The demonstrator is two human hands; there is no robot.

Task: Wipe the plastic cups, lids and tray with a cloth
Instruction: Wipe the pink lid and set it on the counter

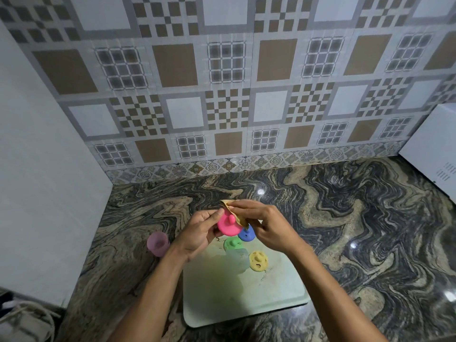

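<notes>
While the left hand [197, 233] grips the pink lid [228, 224] at frame centre, the right hand [265, 224] pinches a tan cloth [237, 214] against its edge. Blue [246, 234], green [232, 243] and yellow [258, 260] lids rest on the pale tray [234, 299] below; a pink cup [158, 243] stands left, off the tray.

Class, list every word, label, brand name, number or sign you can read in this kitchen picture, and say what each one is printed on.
None: no readable text anywhere.
Yellow lid: dark marks on top, too small and blurred to read as letters.
White appliance at the right: only vent slots show, no brand or label.
Pink lid, blue lid, green lid, pink cup and tray: plain, no print.
Wall tiles: pattern only.
</notes>
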